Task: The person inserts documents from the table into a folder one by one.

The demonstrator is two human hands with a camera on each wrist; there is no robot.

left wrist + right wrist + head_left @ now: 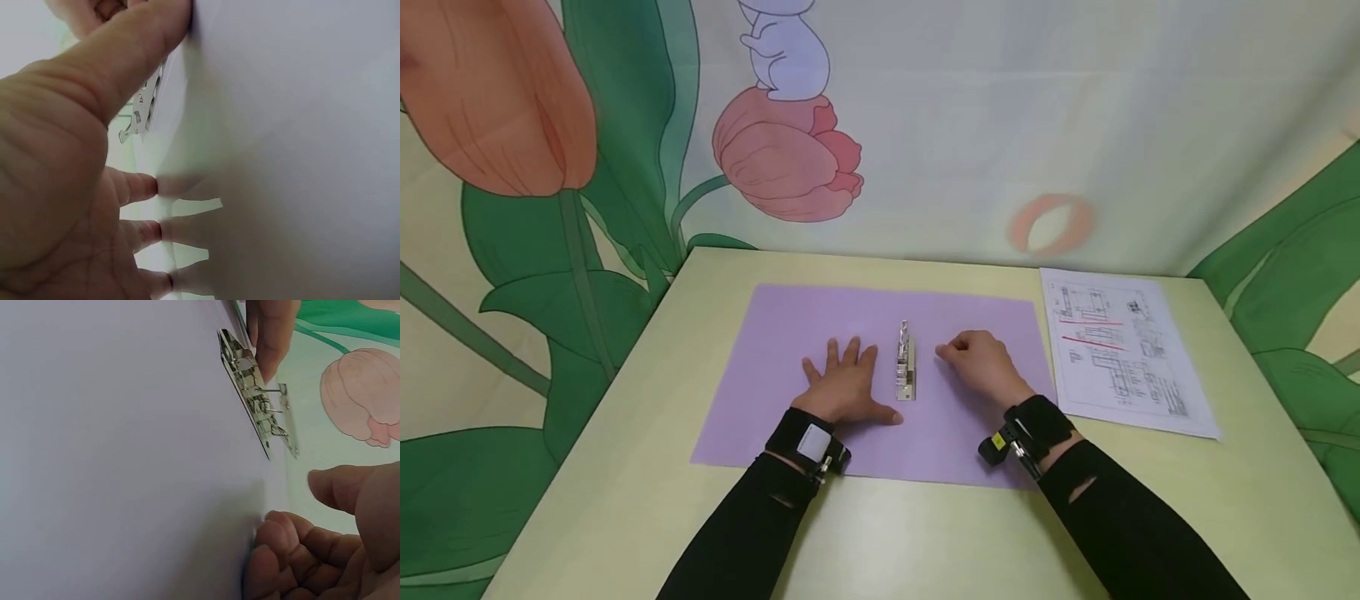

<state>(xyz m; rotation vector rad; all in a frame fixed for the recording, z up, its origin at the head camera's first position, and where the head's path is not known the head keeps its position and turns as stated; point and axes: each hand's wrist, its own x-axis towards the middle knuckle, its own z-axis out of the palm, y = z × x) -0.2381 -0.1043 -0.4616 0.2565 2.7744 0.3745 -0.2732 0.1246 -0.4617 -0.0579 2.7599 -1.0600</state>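
Note:
A shiny metal file clip mechanism point(906, 362) with a spring and raised wire parts lies on a purple sheet point(790, 317), between the two hands. My left hand point(844, 390) rests on the sheet with fingers spread, its thumb pointing towards the clip's near end. In the left wrist view the thumb point(119, 53) partly hides the clip. To the clip's right, my right hand point(981, 362) is loosely curled beside it on the sheet. The right wrist view shows its thumb point(340, 487) apart from the bent fingers point(278, 540), with nothing visible between them.
A white page of printed drawings point(1127, 358), marked with two red lines, lies at the table's right. The pale yellow table point(880, 533) extends around the purple sheet. Behind it hangs a curtain point(940, 150) printed with tulips and leaves. Both wrists carry black straps with cameras.

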